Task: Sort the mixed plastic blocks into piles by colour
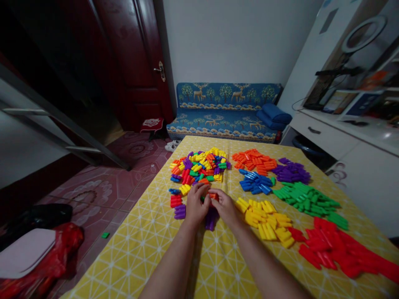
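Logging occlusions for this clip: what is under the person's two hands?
An orange-red piece and a green sliver show between the left hand and right hand; purple plastic juts out toward the camera over the tablecloth. The hands cover the rest.

Tablecloth (140, 236) open near left, block pile (202, 164) ahead

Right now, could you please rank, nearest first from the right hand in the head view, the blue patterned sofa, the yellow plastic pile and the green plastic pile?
1. Yellow plastic pile: just right of the right hand.
2. Green plastic pile: farther right, beyond the yellow.
3. Blue patterned sofa: beyond the far edge of the table.
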### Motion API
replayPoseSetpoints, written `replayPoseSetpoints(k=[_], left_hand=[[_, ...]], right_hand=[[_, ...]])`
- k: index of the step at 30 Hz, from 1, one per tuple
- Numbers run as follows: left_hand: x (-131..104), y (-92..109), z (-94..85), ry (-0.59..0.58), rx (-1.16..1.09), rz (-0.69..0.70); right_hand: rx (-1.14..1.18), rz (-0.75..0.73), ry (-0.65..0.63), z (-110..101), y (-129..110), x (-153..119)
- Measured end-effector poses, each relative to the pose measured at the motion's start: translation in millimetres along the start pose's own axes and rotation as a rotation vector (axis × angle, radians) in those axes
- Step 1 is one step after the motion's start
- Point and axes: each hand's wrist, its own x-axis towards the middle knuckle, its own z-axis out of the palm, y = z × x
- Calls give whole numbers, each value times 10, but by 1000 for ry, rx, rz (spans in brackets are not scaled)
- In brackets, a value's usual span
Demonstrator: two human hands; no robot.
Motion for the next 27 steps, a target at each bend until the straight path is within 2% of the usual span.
replayPoseSetpoints(k=[2, 6, 10, 14, 19, 22, 24, 27], left_hand=[[0, -2, 2, -11, 22, 2], [2, -22, 21, -20, 44, 14], [7, -41, 35, -28, 43, 6], [8, -45, 39, -34, 38, 9], [2, -37, 39, -29, 28, 12], [6, -22, 25, -36, 28, 7], [11, -4, 8, -45, 34, 5], [16, 36, -22, -77, 61, 16]], right_hand=[[-57, -47, 52, -25, -32, 48], [-390, -88, 181, -108, -30, 300], [-647, -24, 64, -131, 11, 497], [-666, -41, 31, -126, 10, 517], [-588, -78, 72, -209, -80, 328], [-471, -84, 189, -424, -173, 119], [-421, -35, 330, -657, -217, -26], [-471, 77, 500, -1069, -216, -202]])
